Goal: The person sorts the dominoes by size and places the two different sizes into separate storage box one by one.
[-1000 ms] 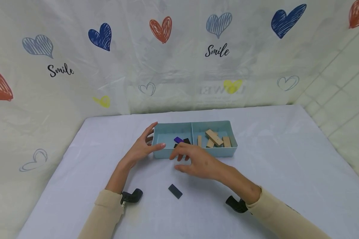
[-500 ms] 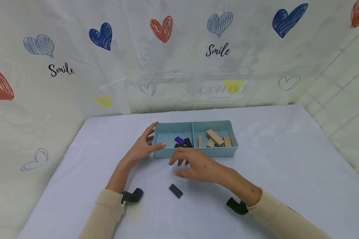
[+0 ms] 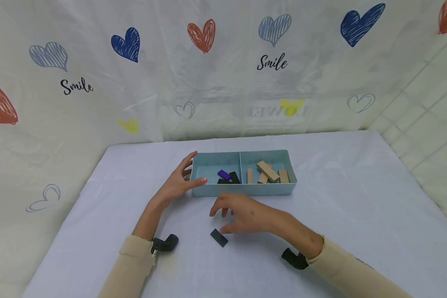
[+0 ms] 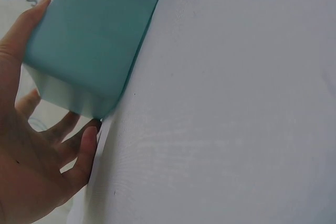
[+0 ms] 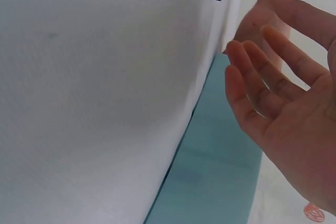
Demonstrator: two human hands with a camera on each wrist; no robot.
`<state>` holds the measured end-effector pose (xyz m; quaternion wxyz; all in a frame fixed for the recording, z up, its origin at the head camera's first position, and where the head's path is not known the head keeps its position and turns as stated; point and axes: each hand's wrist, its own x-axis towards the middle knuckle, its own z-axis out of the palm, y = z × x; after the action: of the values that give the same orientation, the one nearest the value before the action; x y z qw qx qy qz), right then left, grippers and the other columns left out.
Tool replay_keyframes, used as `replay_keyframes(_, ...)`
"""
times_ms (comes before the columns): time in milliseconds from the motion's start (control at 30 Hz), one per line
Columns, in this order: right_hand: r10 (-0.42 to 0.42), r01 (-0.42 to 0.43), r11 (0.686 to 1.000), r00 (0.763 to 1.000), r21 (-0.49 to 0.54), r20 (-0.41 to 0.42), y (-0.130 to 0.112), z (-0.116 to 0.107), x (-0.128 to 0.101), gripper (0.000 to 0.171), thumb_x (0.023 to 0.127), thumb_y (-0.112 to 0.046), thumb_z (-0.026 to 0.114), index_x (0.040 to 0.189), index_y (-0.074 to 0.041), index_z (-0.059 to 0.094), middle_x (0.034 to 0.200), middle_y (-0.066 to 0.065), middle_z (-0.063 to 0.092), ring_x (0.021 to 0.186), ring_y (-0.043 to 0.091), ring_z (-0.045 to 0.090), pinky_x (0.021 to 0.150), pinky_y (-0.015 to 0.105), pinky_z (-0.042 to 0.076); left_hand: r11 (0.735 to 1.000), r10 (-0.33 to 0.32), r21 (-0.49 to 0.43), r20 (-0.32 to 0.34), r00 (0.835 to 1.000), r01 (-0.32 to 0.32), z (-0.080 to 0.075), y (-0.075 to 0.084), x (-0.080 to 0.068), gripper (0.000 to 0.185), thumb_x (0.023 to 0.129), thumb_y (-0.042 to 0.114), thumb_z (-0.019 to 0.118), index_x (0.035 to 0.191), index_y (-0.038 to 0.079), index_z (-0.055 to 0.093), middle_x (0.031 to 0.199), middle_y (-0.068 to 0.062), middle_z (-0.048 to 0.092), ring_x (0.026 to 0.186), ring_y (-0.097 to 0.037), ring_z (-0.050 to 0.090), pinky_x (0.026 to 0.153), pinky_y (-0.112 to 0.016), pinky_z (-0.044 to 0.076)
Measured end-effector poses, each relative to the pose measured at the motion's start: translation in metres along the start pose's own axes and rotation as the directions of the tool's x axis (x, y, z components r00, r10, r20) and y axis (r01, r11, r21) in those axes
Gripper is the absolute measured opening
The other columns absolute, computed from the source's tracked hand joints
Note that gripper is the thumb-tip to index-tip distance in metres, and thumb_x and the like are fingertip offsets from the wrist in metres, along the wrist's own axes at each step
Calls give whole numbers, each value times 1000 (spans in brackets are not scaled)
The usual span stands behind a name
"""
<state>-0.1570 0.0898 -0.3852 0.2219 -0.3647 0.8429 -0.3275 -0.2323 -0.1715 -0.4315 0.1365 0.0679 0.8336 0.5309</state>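
A light blue two-compartment box (image 3: 262,190) stands on the white-covered table. At its left end my left hand (image 3: 173,185) holds it, thumb at the front rim and the other fingers along the end wall. The left wrist view shows this hand (image 4: 44,156) around the box's corner. A flat black block (image 3: 219,238) lies on the cloth in front of the box. Just above and right of it hovers my right hand (image 3: 246,213), fingers loosely bent and apart, holding nothing. Its thumb tip appears close to the block; whether they touch I cannot tell.
In the box's left compartment lie a purple block (image 3: 224,174) and dark blocks (image 3: 234,178). Several plain wooden blocks (image 3: 268,170) fill part of the right compartment. Behind the table (image 3: 342,194) hangs a curtain (image 3: 227,78) printed with hearts.
My right hand has moved from the box's front rim down towards me, nearer the black block on the table. The left hand has stayed at the box's left end.
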Motion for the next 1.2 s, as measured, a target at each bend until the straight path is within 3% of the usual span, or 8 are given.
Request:
replay_keyframes(233, 39, -35, 998, 997, -48, 70, 1, 5, -1, 45, 82, -20, 90, 124, -21, 73, 119, -6, 66, 100, 12, 63, 84, 23, 53, 1000, -6, 4, 0, 1000, 6, 0, 0, -1, 94, 89, 43, 81, 162, 51, 22, 174, -7, 22, 157, -38, 33, 123, -67, 32)
replay_keyframes(600, 36, -28, 996, 994, -82, 99, 3, 8, -2, 49, 80, -23, 92, 125, -20, 72, 116, -8, 66, 95, 8, 61, 83, 20, 53, 1000, -9, -13, 7, 1000, 10, 1, 1, -1, 93, 89, 43, 81, 161, 52, 22, 174, -7, 22, 157, -39, 32, 122, -67, 33)
replay_keyframes(1200, 46, -34, 995, 989, -90, 137, 1, 14, 3, 50, 79, -14, 92, 124, -21, 72, 116, -9, 63, 95, 5, 60, 82, 18, 53, 1000, -5, -20, 5, 1000, 5, 0, 1, -1, 93, 90, 42, 80, 161, 53, 22, 175, -6, 20, 157, -39, 32, 121, -68, 34)
